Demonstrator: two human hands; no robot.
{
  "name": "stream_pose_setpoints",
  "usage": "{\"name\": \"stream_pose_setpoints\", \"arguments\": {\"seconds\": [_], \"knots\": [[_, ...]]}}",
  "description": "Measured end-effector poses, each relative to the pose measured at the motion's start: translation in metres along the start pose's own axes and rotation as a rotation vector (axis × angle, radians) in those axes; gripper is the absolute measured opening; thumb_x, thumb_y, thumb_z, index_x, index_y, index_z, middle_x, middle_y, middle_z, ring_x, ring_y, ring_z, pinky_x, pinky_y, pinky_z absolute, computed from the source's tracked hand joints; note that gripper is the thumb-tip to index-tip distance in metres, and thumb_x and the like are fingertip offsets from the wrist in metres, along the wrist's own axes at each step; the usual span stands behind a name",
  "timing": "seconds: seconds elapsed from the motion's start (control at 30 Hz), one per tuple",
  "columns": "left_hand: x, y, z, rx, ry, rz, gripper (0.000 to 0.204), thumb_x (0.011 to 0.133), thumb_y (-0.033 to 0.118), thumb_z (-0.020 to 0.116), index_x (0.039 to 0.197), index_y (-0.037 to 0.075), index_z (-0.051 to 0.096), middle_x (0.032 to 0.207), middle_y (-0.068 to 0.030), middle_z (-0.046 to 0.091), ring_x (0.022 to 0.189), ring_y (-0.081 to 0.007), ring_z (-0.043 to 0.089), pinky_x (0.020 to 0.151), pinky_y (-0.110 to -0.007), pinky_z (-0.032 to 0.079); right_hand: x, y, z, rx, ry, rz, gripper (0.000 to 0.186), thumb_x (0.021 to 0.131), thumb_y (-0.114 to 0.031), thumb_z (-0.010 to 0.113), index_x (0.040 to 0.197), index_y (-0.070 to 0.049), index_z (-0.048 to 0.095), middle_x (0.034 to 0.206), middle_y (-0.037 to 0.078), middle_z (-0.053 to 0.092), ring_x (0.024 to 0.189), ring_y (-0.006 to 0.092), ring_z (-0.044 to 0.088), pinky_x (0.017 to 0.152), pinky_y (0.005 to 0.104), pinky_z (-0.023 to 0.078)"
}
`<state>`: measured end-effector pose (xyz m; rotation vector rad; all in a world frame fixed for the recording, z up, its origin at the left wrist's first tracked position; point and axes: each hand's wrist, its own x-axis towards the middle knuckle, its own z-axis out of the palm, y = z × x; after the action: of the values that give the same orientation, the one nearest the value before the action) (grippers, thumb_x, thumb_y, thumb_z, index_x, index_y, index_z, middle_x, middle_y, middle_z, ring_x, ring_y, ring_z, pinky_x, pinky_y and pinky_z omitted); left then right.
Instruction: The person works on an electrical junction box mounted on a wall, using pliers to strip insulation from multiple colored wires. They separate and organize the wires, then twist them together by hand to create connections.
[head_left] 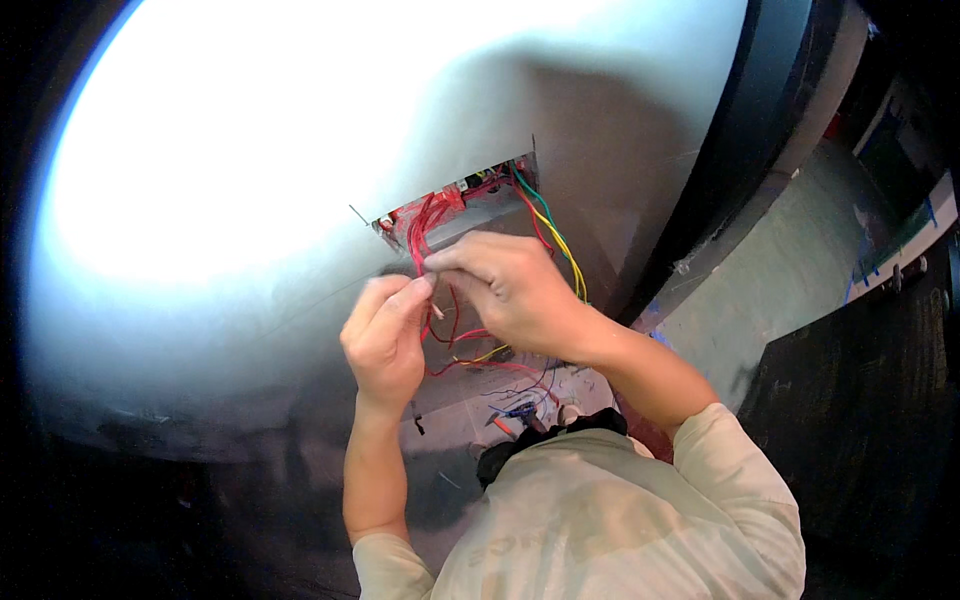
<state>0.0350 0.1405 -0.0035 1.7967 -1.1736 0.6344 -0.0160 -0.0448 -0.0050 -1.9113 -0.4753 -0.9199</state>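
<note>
Several red wires [418, 232] come out of a rectangular box [468, 213] set in the wall and run down to my hands. My left hand [386, 335] pinches the red wires just below the opening. Close beside it, the thumb and fingers of my right hand [510, 285] close on the same wires a little higher up. Short wire ends [438, 312] stick out under my fingertips; the fingers hide exactly how they are joined. A green and yellow wire [560, 237] hangs from the box's right end, behind my right hand.
More loose red wire [480, 364] dangles below my hands. On the floor near my feet lie a tool with an orange handle [504, 428] and blue wire scraps [515, 408]. A dark frame [735, 170] edges the wall at right, with a dark panel [850, 360] beyond it.
</note>
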Motion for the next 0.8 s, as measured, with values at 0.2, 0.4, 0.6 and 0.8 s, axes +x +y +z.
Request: {"name": "stream_pose_setpoints", "arguments": {"seconds": [0.2,0.4,0.6,0.8], "knots": [[0.001,-0.018,0.007,-0.105,0.093,0.036,0.018,0.092,-0.011,0.066,0.107,-0.003,0.073,0.119,-0.0197,0.068,0.085,-0.0203,0.068,0.071,-0.029,0.057,-0.023,-0.003,0.019,0.651,-0.212,0.426,0.068,0.092,-0.009,0.072,0.150,0.003,0.038,0.133,0.016,0.056,0.124,0.0209,0.058,0.105,0.0371,0.049],[0.013,-0.018,0.008,-0.167,-0.027,0.061,0.015,0.090,-0.012,0.065,0.101,-0.003,0.071,0.112,-0.0177,0.073,0.093,-0.0210,0.070,0.080,-0.030,0.057,-0.041,0.003,0.056,0.686,-0.013,0.490,0.075,0.086,0.000,0.076,0.148,0.000,0.033,0.134,0.014,0.050,0.108,0.0178,0.062,0.097,0.0351,0.054],[0.037,-0.021,0.002,-0.095,-0.052,0.161,0.025,0.082,-0.016,0.072,0.104,-0.003,0.073,0.102,-0.0160,0.073,0.088,-0.0234,0.071,0.076,-0.032,0.059,-0.044,-0.001,0.055,0.672,-0.128,0.716,0.053,0.089,-0.002,0.075,0.133,0.001,0.046,0.117,0.008,0.059,0.092,0.0136,0.062,0.081,0.0314,0.055],[0.026,-0.018,-0.013,-0.212,-0.245,-0.055,0.027,0.084,-0.019,0.065,0.106,-0.005,0.073,0.107,-0.0190,0.070,0.089,-0.0245,0.072,0.076,-0.031,0.058,-0.088,0.017,-0.016,0.618,-0.306,0.656,0.017,0.095,-0.013,0.072,0.105,0.000,0.065,0.087,0.004,0.067,0.081,0.0104,0.063,0.070,0.0299,0.053]]}}
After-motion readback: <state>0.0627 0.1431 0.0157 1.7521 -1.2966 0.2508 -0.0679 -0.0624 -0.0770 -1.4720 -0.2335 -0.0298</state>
